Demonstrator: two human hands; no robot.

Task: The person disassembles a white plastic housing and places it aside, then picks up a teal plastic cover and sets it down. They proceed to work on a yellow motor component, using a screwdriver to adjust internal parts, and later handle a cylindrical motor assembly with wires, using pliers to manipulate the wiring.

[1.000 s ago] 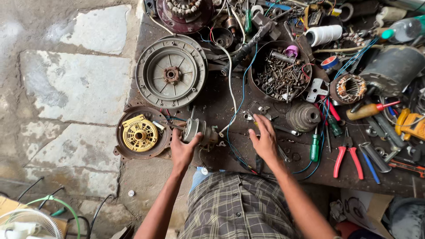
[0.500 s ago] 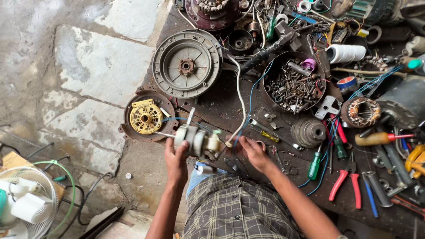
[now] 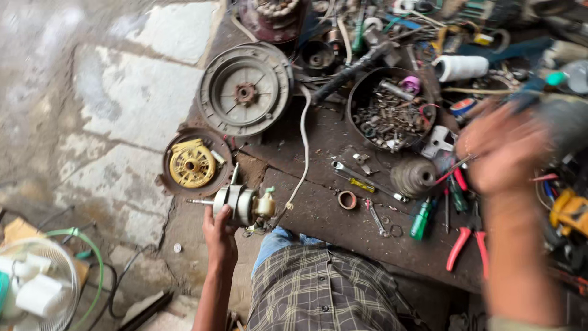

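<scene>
The right hand [image 3: 505, 153] is smeared by motion blur at about three o'clock, so its fingers run together and nothing shows whether it holds anything. Behind it, the tools toward the right edge blur too: a yellow tool [image 3: 571, 211] is cut by the frame. At twelve o'clock a dark red motor housing [image 3: 272, 18] is sliced off by the top edge. The white fan [image 3: 30, 288] at eight o'clock is cropped by the left and bottom edges (only part of its wire guard shows). The small parts in the round black bowl [image 3: 361, 92] are too tiny to sort. The left hand [image 3: 220, 236] hides the near side of the small fan motor [image 3: 242, 205].
</scene>
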